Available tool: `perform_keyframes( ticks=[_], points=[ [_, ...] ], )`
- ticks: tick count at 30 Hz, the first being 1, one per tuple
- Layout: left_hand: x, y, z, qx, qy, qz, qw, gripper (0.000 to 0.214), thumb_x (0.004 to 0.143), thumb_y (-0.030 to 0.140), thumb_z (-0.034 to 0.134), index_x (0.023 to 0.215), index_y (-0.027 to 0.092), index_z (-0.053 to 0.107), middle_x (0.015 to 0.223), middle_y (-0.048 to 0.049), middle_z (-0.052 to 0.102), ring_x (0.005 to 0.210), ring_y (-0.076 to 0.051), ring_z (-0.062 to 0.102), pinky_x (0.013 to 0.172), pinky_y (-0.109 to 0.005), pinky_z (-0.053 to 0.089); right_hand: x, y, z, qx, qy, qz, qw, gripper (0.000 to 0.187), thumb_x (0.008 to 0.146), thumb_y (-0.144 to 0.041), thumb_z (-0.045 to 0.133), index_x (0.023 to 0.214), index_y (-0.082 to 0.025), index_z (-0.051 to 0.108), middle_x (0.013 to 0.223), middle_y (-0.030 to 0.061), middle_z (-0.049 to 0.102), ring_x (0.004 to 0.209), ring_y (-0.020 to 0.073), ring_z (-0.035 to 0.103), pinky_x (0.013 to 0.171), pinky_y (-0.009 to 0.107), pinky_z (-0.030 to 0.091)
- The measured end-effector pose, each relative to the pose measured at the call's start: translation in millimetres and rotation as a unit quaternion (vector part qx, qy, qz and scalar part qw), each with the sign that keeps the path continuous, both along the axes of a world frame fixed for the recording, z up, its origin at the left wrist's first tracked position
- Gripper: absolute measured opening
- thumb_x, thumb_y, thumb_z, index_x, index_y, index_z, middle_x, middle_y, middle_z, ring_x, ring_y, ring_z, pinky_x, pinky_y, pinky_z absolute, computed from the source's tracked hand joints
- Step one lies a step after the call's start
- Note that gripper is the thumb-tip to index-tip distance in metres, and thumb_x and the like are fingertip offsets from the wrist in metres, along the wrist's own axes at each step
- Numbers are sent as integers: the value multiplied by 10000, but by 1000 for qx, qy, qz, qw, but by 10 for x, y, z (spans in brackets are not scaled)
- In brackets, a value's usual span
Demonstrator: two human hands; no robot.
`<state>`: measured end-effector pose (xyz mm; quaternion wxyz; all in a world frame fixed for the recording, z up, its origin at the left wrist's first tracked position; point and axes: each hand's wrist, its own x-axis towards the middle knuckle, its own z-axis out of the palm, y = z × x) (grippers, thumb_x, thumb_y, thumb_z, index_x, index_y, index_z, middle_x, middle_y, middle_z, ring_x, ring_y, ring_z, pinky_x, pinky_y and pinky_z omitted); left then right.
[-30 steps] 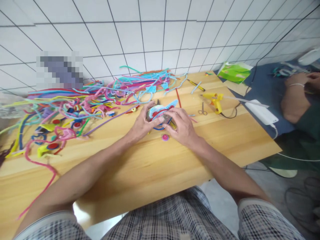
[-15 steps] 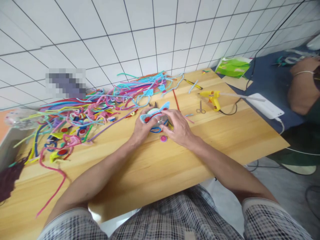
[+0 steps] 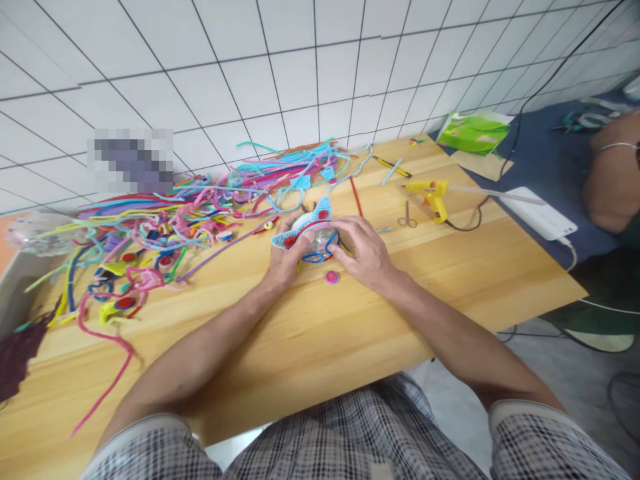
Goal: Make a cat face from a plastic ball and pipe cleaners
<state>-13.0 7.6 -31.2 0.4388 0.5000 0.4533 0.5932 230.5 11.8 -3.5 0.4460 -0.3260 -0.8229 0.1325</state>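
Observation:
My left hand point(image 3: 285, 257) and my right hand point(image 3: 364, 252) hold between them a small craft piece point(image 3: 313, 230) made of light blue, dark blue and red pipe cleaners around a clear round core. It rests on the wooden table point(image 3: 450, 267), with my fingers wrapped around both of its sides. A small pink coiled disc point(image 3: 331, 277) lies on the table just below my right hand.
A big tangle of coloured pipe cleaners point(image 3: 165, 213) covers the table's left and back. Small scissors point(image 3: 409, 219), a yellow glue gun point(image 3: 431, 195) with its cord and a green packet point(image 3: 473, 132) lie to the right. Another person's arm point(image 3: 613, 170) rests at the far right.
The craft piece has turned in my hands, its light blue tip now pointing up. My hands stay in the same spot, and the view has shifted slightly.

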Motion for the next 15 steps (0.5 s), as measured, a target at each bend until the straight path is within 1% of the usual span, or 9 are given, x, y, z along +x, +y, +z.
perform_keyframes(
  ticks=[4,8,13,15],
  points=[
    [-6,-6,-63,18,19,5,1000,816,968,840,958,1548,289,795,1456,-114,878,1345,-366,855,1157,-516,727,5,7,-28,9,6,0,1000,461,1209,-342,765,1667,-290,746,1581,163,886,1490,401,832,1314,643,712],
    [-19,-6,-104,28,35,-2,999,771,1029,822,905,1580,299,771,1508,-117,868,1375,-363,850,1184,-522,716,3,15,-53,-5,3,-13,1000,511,1190,-361,782,1695,-297,729,1586,161,886,1491,410,832,1313,661,711],
    [-18,-13,-85,6,16,4,1000,861,966,869,952,1592,304,775,1463,-118,886,1344,-388,870,1161,-558,743,7,31,-54,-9,0,-4,1000,512,1167,-313,793,1676,-297,737,1577,160,887,1483,406,829,1311,646,704],
    [-19,-17,-69,3,17,-1,1000,876,963,880,953,1592,299,774,1464,-126,888,1357,-404,873,1166,-579,749,8,45,-54,-5,1,0,1000,525,1154,-291,805,1674,-297,737,1579,159,886,1478,406,827,1306,641,701]
  ],
)
